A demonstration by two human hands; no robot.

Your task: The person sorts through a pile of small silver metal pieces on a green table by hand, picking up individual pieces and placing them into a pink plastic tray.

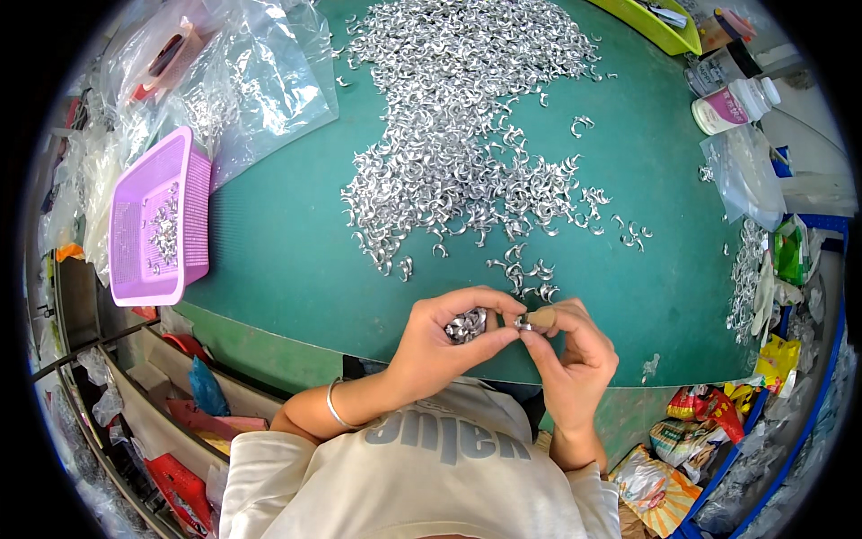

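Small curved silver metal pieces [466,326] are bunched in the palm of my left hand [431,346], whose fingers curl around them. At the table's near edge, its thumb and index fingertip meet the fingers of my right hand [575,355]. Between the fingertips of both hands is one small metal piece [522,323], partly covered. A tan wrap [541,317] shows on a finger of my right hand. Just beyond the hands lie a few loose pieces [537,271], and behind them a large heap of the same curved pieces [449,135] spreads over the green tabletop [287,242].
On the left stands a purple plastic basket [197,235] with some pieces inside, beside clear plastic bags [269,90]. A yellow-green tray [660,25] and a white bottle [729,106] are at the far right. More pieces [745,278] lie along the right edge, above colourful packets [660,490].
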